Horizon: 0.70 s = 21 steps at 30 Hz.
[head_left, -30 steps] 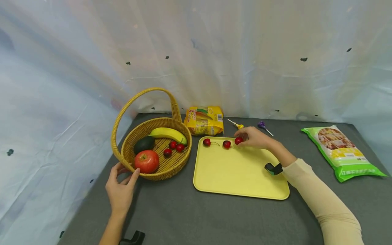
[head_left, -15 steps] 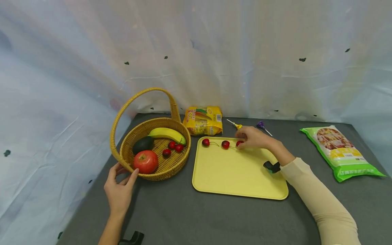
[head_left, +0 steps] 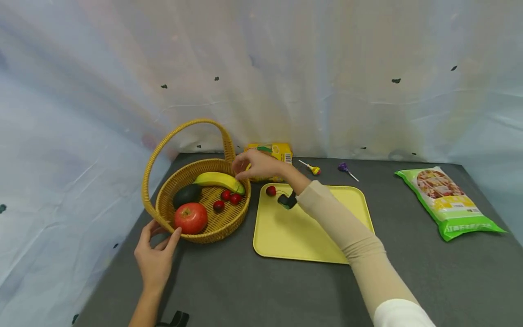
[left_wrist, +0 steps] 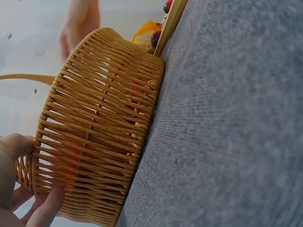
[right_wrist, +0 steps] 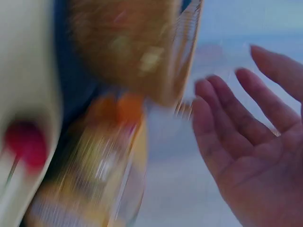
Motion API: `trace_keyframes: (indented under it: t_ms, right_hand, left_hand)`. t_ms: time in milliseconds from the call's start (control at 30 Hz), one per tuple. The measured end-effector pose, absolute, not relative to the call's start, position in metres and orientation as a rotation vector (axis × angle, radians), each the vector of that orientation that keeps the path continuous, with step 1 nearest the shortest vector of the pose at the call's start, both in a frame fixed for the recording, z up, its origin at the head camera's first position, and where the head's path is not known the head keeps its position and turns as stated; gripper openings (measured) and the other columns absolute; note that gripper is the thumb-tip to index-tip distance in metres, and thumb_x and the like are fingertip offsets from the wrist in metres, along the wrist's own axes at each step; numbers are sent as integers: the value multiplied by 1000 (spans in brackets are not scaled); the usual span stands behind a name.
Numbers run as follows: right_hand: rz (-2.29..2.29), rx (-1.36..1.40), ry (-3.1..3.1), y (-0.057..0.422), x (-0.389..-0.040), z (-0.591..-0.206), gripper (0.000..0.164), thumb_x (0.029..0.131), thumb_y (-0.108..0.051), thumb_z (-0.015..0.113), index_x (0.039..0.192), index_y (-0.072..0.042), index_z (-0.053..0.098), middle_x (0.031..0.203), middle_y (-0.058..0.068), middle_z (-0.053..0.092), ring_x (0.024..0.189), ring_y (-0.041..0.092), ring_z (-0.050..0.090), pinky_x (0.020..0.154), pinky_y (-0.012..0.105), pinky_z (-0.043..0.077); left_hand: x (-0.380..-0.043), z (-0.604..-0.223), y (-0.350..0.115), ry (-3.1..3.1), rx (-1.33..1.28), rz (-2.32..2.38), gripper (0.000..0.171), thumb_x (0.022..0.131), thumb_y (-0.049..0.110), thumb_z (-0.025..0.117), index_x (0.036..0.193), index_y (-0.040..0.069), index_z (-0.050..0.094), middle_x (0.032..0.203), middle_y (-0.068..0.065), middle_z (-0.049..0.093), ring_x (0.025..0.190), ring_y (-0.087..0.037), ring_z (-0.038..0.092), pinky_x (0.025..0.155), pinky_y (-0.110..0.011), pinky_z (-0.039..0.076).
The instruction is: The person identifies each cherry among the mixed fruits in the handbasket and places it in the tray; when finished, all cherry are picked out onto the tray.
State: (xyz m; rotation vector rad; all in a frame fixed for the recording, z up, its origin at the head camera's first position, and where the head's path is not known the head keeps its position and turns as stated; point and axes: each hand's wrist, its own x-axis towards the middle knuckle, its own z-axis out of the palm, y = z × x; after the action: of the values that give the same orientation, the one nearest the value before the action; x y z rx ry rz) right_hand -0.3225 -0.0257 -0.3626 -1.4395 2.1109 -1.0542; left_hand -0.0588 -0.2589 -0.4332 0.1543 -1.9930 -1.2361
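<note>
Dark grey table [head_left: 253, 290]: yellow rectangular tray [head_left: 273, 236] right, partly hidden under a beige-sleeved forearm [head_left: 339, 220].
Round golden wicker basket [head_left: 218, 232]: left; might tip if the left hand [head_left: 154, 263], pinching its near rim, tugs.
Right hand [head_left: 260, 164]: fingers parted, empty, by far-right rim.
Round red cherry [head_left: 271, 191]: tray's far-left corner; brushed by the forearm, could roll.

Nothing reads clearly: the green bag [head_left: 447, 200] bears blurred white characters [head_left: 470, 225], the yellow packet [head_left: 278, 151] a barcode [head_left: 288, 158].
</note>
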Motion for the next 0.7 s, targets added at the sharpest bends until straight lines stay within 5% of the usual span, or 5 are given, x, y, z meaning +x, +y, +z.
trace_keyframes:
  t_ms: [133,333,700]
  right_hand:
    - [-990,-1429,1935,-70,-318,-365,30,93,-6,70,122,1,65,116,18,66,105,22,63,88,26,54]
    - [-902,-1267,1771,-105,-311,-370,36,92,0,69,126,8,62,122,26,62,103,25,63,90,47,56]
    - [-609,-989,1738,-121,-310,-367,51,94,-14,71,142,-6,54,139,12,54,114,17,57,103,48,50]
  left_hand:
    - [-60,-436,-261,-1992,129,-1203,52,79,-16,74,129,-10,58,109,-4,59,97,-8,60,74,-12,56]
    - [-59,-435,-259,-1995,142,-1205,52,80,-16,74,129,-10,58,108,2,58,97,-7,61,74,-13,57]
    - [-60,-434,-254,-2012,149,-1194,51,80,-14,75,129,-10,58,108,-4,59,97,-6,60,74,-12,56]
